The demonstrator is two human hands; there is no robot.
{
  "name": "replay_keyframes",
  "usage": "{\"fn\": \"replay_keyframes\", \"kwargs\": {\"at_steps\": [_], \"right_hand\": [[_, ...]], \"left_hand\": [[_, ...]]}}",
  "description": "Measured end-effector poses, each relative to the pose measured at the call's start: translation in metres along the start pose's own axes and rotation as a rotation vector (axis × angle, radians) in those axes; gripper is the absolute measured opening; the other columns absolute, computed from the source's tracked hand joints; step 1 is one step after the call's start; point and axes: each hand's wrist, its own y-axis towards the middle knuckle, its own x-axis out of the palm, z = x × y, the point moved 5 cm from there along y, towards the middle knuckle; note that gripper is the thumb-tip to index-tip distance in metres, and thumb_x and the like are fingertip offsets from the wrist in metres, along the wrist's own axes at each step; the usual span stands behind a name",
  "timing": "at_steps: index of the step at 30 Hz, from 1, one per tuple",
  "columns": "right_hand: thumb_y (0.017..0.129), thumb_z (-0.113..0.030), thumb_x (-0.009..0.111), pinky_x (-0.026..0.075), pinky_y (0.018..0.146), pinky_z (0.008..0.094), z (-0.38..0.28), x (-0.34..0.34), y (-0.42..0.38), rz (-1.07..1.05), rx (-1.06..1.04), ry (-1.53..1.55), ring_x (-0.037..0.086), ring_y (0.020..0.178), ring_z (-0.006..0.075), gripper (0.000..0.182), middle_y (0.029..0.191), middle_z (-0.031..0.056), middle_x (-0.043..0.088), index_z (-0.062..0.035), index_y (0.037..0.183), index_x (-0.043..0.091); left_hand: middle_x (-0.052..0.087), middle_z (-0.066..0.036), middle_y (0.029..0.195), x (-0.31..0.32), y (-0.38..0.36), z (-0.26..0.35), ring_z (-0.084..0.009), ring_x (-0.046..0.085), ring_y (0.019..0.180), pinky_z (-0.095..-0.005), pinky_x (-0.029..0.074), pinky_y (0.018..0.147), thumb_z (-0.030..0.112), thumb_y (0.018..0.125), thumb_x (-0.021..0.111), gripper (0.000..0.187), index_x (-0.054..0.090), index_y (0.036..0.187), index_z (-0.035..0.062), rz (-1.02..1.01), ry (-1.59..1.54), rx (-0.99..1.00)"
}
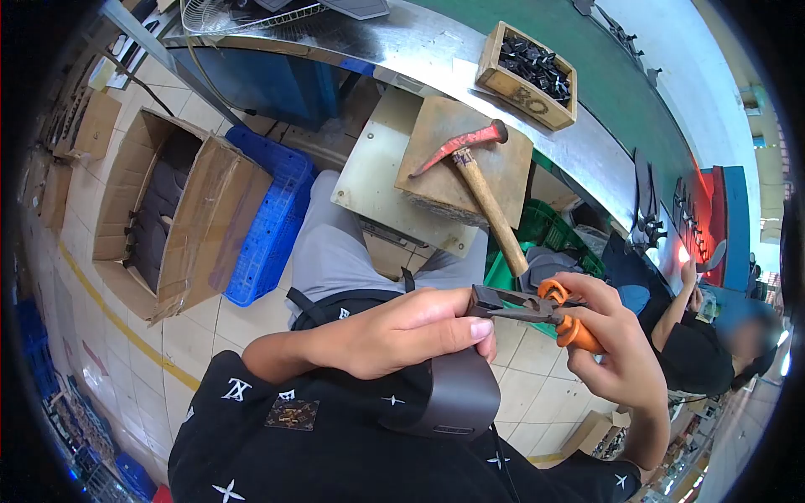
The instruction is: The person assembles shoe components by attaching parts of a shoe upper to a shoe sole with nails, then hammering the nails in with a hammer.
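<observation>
Over the lap, the left hand (394, 331) pinches a smooth dark-grey leather piece (457, 394), the right hand (616, 344) closed around orange-handled steel pliers (537, 310), beyond the wooden box marked "BO" (527, 80).

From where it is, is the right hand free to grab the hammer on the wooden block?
Probably not yet: the right hand grips the pliers. The hammer lies uncovered on the wooden block, handle end pointing toward the hand.
</observation>
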Motion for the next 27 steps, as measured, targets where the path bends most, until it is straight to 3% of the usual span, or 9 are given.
{"fn": "replay_keyframes", "kwargs": {"at_steps": [7, 10, 13, 14, 17, 23, 26, 27], "right_hand": [[0.071, -0.005, 0.059, 0.042, 0.104, 0.0446, -0.004, -0.001, -0.001, -0.047, 0.041, 0.079, 0.053, 0.121, 0.0413, 0.031, 0.132, 0.0249, 0.052, 0.0057, 0.1, 0.063], [0.071, -0.005, 0.059, 0.043, 0.103, 0.044, -0.004, -0.001, -0.001, -0.035, 0.044, 0.07, 0.054, 0.12, 0.0415, 0.031, 0.132, 0.0251, 0.053, 0.0062, 0.1, 0.063], [0.071, -0.005, 0.059, 0.043, 0.103, 0.0434, -0.004, 0.0, -0.001, -0.006, 0.064, 0.062, 0.056, 0.119, 0.0414, 0.031, 0.131, 0.0254, 0.053, 0.0062, 0.099, 0.063], [0.07, -0.005, 0.059, 0.043, 0.103, 0.0432, -0.004, 0.001, -0.001, 0.003, 0.069, 0.058, 0.056, 0.119, 0.0414, 0.031, 0.131, 0.0255, 0.054, 0.0062, 0.099, 0.063], [0.068, -0.003, 0.054, 0.047, 0.095, 0.0372, -0.007, 0.002, 0.0, 0.065, 0.044, 0.017, 0.062, 0.106, 0.0352, 0.029, 0.126, 0.0256, 0.056, 0.0095, 0.093, 0.063], [0.067, -0.003, 0.051, 0.048, 0.093, 0.0371, -0.007, 0.003, 0.001, 0.08, 0.047, -0.007, 0.063, 0.102, 0.0346, 0.033, 0.123, 0.0245, 0.057, 0.0092, 0.095, 0.064], [0.077, -0.011, 0.063, 0.049, 0.089, 0.0373, -0.009, 0.002, 0.003, 0.044, 0.078, 0.032, 0.063, 0.098, 0.0335, 0.024, 0.114, 0.0227, 0.058, 0.0073, 0.092, 0.064], [0.077, -0.018, 0.069, 0.05, 0.088, 0.0388, -0.01, 0.001, 0.004, 0.018, 0.065, 0.001, 0.063, 0.098, 0.0354, 0.031, 0.114, 0.0222, 0.058, 0.0065, 0.095, 0.063]], "left_hand": [[0.062, -0.012, 0.105, -0.002, -0.002, 0.003, -0.0149, 0.056, 0.096, -0.0296, 0.044, 0.087, 0.029, 0.107, 0.042, 0.029, 0.054, 0.101, 0.0035, -0.001, -0.012, 0.014], [0.054, -0.005, 0.091, -0.003, -0.002, 0.002, -0.0137, 0.05, 0.09, -0.0297, 0.041, 0.084, 0.034, 0.107, 0.04, 0.038, 0.058, 0.103, 0.0005, 0.018, 0.031, 0.06], [0.054, -0.005, 0.091, -0.005, -0.001, -0.001, -0.0137, 0.05, 0.09, -0.0302, 0.041, 0.083, 0.033, 0.107, 0.04, 0.038, 0.058, 0.103, 0.0004, 0.041, 0.04, 0.079], [0.062, -0.012, 0.105, -0.006, -0.002, 0.001, -0.0147, 0.055, 0.097, -0.0295, 0.044, 0.088, 0.027, 0.106, 0.043, 0.027, 0.054, 0.101, 0.0037, 0.025, 0.025, 0.016], [0.062, -0.011, 0.105, -0.006, -0.002, -0.001, -0.0145, 0.055, 0.097, -0.0295, 0.044, 0.088, 0.028, 0.106, 0.043, 0.027, 0.055, 0.102, 0.0032, 0.032, 0.01, 0.045], [0.061, -0.011, 0.104, -0.009, -0.003, -0.001, -0.0147, 0.055, 0.097, -0.0294, 0.044, 0.087, 0.028, 0.106, 0.044, 0.028, 0.054, 0.103, 0.0022, 0.042, 0.011, -0.008], [0.061, -0.01, 0.104, -0.009, -0.001, 0.0, -0.0141, 0.055, 0.096, -0.0294, 0.044, 0.088, 0.027, 0.106, 0.044, 0.028, 0.055, 0.103, 0.0018, 0.063, -0.024, 0.02], [0.061, -0.01, 0.103, -0.01, -0.001, 0.001, -0.0137, 0.055, 0.096, -0.0292, 0.044, 0.088, 0.027, 0.106, 0.044, 0.028, 0.055, 0.102, 0.0016, 0.051, 0.003, 0.01]]}}
